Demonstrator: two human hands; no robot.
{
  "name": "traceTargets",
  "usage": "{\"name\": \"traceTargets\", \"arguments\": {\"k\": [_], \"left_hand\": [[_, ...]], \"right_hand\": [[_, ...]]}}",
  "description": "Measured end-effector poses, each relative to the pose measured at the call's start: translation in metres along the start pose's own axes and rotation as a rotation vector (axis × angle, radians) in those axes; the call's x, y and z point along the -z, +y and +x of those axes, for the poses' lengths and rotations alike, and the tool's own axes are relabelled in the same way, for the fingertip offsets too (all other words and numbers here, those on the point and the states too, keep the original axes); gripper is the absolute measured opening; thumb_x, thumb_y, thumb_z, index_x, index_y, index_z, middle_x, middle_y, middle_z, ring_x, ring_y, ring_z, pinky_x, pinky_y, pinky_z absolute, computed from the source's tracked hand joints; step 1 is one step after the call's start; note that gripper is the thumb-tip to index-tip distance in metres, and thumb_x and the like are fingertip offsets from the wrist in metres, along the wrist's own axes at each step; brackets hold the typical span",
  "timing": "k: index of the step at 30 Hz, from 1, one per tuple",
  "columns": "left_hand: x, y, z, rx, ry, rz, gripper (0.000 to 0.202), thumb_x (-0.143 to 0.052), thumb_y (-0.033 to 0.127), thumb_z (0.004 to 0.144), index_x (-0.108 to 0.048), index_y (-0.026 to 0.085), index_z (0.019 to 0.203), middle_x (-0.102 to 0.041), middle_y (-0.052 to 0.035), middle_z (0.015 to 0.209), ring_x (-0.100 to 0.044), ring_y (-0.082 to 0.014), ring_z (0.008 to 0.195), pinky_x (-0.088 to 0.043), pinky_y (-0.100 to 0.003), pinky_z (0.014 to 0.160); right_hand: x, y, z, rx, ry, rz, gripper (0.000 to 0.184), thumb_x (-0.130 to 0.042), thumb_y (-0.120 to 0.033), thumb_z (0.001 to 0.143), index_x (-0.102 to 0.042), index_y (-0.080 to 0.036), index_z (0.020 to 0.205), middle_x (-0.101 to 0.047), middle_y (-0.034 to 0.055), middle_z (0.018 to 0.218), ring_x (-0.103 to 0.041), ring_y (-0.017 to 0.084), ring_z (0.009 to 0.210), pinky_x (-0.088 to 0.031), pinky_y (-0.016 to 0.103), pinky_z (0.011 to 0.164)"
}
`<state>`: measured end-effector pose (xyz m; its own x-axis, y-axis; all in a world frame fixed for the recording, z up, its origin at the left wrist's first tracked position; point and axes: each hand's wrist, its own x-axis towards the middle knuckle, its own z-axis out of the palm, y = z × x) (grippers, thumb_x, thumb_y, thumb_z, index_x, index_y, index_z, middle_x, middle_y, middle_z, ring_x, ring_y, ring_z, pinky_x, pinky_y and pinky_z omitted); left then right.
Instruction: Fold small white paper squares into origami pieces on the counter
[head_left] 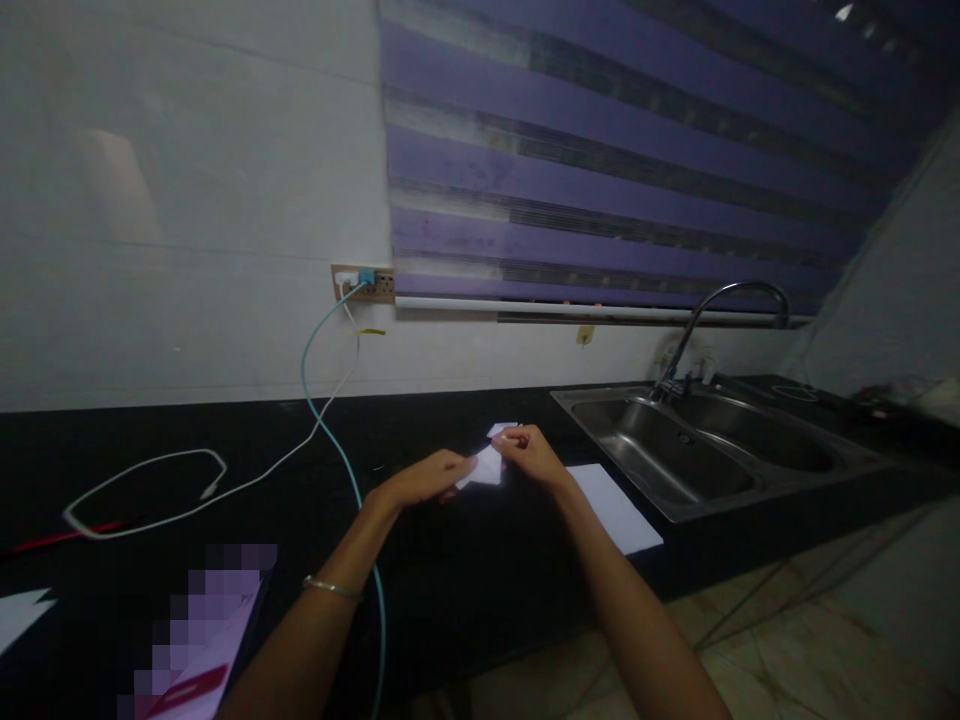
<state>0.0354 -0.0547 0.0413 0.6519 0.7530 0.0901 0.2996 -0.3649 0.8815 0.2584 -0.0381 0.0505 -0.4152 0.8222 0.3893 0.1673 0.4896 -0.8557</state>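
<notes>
Both my hands meet over the black countertop [465, 570], on a small folded piece of white paper [487, 466]. My left hand [429, 476] lies with its fingers pinched on the paper's left edge; a thin bangle circles that wrist. My right hand [531, 452] is closed over the paper's upper right part, fingers curled onto it. A flat white sheet [616, 506] lies on the counter just right of my right forearm.
A steel double sink [712, 450] with a curved tap [720, 310] sits to the right. A teal cable [330, 420] and a white cable [150, 490] run from a wall socket [364, 283] across the counter. More paper lies at the lower left. Purple blinds hang above.
</notes>
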Motion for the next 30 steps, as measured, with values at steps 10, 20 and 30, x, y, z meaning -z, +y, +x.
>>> {"name": "traceTargets", "arguments": {"k": [10, 20, 30], "left_hand": [[-0.014, -0.001, 0.015, -0.091, 0.078, -0.082, 0.047, -0.039, 0.055, 0.091, -0.06, 0.013, 0.095, -0.059, -0.0035, 0.078, -0.049, -0.0111, 0.058, -0.041, -0.022, 0.051], [-0.022, -0.013, 0.024, -0.072, 0.123, -0.369, 0.055, -0.03, 0.065, 0.089, -0.052, 0.015, 0.081, -0.041, 0.0052, 0.053, -0.037, -0.0078, 0.041, -0.035, -0.02, 0.041], [-0.023, -0.007, 0.018, -0.063, 0.103, -0.295, 0.055, -0.028, 0.065, 0.089, -0.052, 0.016, 0.083, -0.033, 0.0066, 0.053, -0.026, -0.0074, 0.042, -0.029, -0.02, 0.04]], "right_hand": [[-0.012, 0.006, 0.002, -0.026, -0.023, 0.049, 0.035, -0.063, -0.044, 0.082, -0.061, -0.012, 0.066, -0.056, -0.0008, 0.056, -0.051, 0.009, 0.051, -0.036, 0.02, 0.049], [-0.017, 0.012, 0.005, -0.087, -0.094, 0.521, 0.03, -0.062, -0.044, 0.083, -0.058, -0.015, 0.086, -0.067, 0.0046, 0.069, -0.063, 0.014, 0.055, -0.05, 0.025, 0.053], [-0.017, 0.009, 0.004, -0.066, -0.136, 0.558, 0.033, -0.059, -0.045, 0.085, -0.059, -0.013, 0.078, -0.067, 0.0066, 0.069, -0.063, 0.015, 0.057, -0.049, 0.026, 0.053]]}}
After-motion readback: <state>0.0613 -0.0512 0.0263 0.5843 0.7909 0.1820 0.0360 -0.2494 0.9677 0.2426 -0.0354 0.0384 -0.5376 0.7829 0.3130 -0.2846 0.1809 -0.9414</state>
